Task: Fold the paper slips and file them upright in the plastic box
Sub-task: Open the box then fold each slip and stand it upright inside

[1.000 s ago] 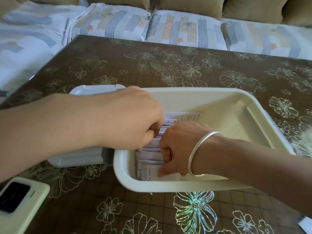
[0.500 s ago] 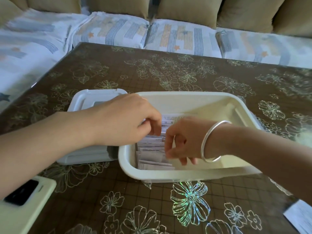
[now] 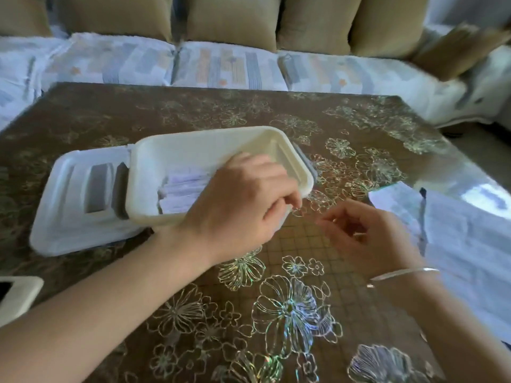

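- Head view: a cream plastic box (image 3: 210, 142) sits on the desk (image 3: 301, 244), which is covered by a brown cloth with shiny flower outlines.
- The box's white lid (image 3: 72, 194) lies open flat on the desk, touching the box's left side.
- Folded paper slips (image 3: 182, 189) are inside the box, packed in a row along its left part. Blur hides whether each one stands fully upright.
- The left hand (image 3: 240, 205) lies over the near right corner of the box, covering part of the rim and the right ends of the slips.
- Its fingers are curled in, with thumb and forefinger tips close together. I cannot tell whether this grip is clamped on anything, because the fingertips are blurred.
- The right hand (image 3: 367, 236) hovers above the desk, just right of the box and clear of it.
- Its grip is loose: the fingers hang lightly curled, and nothing shows between them.
- A thin silver bangle (image 3: 403, 273) sits on the right wrist.
- Loose white printed papers (image 3: 464, 244) lie flat on the desk just right of the right hand.
- A phone in a pale case (image 3: 16, 294) lies at the left edge of the view.
- A sofa with patterned seat covers (image 3: 229, 64) runs along the far side of the desk.
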Available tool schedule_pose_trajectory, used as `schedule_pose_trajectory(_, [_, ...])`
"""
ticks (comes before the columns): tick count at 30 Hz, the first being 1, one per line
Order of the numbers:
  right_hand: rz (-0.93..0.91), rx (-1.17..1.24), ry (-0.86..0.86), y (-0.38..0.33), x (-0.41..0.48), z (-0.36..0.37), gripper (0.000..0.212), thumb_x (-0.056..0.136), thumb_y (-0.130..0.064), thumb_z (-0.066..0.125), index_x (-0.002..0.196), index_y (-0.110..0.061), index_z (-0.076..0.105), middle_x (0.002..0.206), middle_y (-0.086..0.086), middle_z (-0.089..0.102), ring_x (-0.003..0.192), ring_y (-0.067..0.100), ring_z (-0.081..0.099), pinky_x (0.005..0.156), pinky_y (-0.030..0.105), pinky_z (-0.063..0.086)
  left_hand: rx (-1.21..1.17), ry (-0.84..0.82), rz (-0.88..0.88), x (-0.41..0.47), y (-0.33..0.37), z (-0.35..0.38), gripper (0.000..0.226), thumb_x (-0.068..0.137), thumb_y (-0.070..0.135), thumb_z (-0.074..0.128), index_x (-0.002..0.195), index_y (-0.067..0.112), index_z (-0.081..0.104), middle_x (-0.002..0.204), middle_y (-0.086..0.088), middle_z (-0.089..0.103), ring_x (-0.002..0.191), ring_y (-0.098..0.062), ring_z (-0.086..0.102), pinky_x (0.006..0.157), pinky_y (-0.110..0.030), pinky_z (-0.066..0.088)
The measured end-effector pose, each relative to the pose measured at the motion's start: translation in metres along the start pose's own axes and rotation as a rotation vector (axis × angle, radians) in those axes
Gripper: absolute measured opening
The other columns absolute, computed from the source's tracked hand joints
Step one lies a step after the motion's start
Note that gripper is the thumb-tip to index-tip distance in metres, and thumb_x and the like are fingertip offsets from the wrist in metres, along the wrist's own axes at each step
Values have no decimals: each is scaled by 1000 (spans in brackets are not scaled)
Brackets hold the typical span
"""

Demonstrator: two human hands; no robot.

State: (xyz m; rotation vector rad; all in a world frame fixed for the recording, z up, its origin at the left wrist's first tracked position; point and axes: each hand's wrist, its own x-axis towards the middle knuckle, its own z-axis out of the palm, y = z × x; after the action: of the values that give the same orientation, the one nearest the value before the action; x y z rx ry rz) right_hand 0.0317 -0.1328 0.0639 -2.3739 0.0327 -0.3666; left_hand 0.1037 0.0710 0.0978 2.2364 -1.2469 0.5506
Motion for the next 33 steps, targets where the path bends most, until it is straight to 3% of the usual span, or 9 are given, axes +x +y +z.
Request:
schedule_pose_trajectory(3, [108,-427,26,53,-41,-13,19,83,-35,71,100,-27,67,103,-7,67,94,15,64,73,31,50,-18,-9,83,-1,37,25,25,83,4,54,86,18,74,81,3,68,83,-19,58,80,-38,46])
schedule_pose_trajectory(6, [289,-715,-228,87,-73,-15,58,90,-59,46,139,-28,45,152,-4,36,142,18,30,112,35,28,-90,-118,55,-15,61,54,24,83,5,58,90,22,74,85,7,69,86,-14,58,83,-34,45])
schedule_pose_trajectory(8, [194,-667,-164,92,-85,-11,46,93,-51,51,129,-23,58,144,0,49,137,18,40,112,36,30,-120,-193,9,-29,68,72,24,85,7,58,92,25,73,87,10,68,87,-11,58,84,-33,46])
schedule_pose_trajectory(12, [-63,-550,24,86,-93,2,20,79,-26,68,96,-17,73,107,5,73,100,22,70,87,40,54,-134,-206,-110,-59,76,88,23,88,12,60,99,28,72,96,14,68,93,-3,58,89,-29,48])
schedule_pose_trajectory(18, [-174,-401,-168,54,-115,16,56,82,-61,48,123,-27,64,124,-7,65,113,7,62,86,29,55,-99,-363,-240,-101,75,78,61,84,48,66,140,32,48,144,22,43,130,7,35,110,-12,13])
schedule_pose_trajectory(20, [-215,-370,-168,44,-124,25,56,81,-62,48,125,-31,62,126,-11,64,115,4,60,87,26,53,-15,-371,-195,-113,75,76,61,78,51,67,134,28,56,137,16,54,126,-1,49,110,-23,29])
schedule_pose_trajectory(23, [-270,-300,-136,37,-135,36,43,81,-46,60,121,-30,64,123,-14,65,116,0,58,87,21,51,108,-316,-124,-122,75,74,43,74,42,74,112,22,69,110,9,71,101,-10,66,90,-32,52])
schedule_pose_trajectory(28, [-323,-273,-113,34,-141,39,46,79,-44,61,121,-26,63,117,-12,68,113,2,59,89,22,49,197,-205,20,-130,73,72,19,82,29,70,95,16,72,87,6,72,78,-15,67,72,-35,51])
schedule_pose_trajectory(33, [-349,-230,-83,30,-145,38,45,78,-44,61,120,-29,59,105,-18,69,95,2,59,83,23,47,0,-108,-145,-141,81,61,21,86,41,64,86,24,74,78,13,71,68,-5,62,68,-29,49])
